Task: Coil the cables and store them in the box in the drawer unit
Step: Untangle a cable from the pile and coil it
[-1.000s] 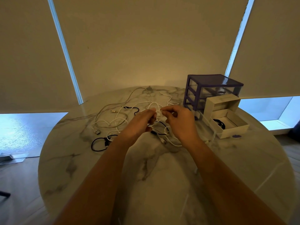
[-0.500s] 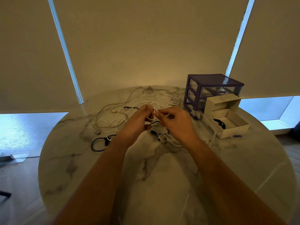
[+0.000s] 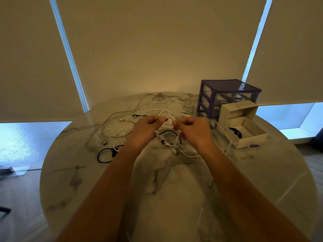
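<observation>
Above a marble worktop, the left hand and right hand each pinch a white cable, near an open box beside a purple drawer unit

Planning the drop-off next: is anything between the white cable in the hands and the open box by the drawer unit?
Nothing visible blocks it. The white cable sits between both hands; the box lies open-topped to the right, with a dark item already inside.
</observation>
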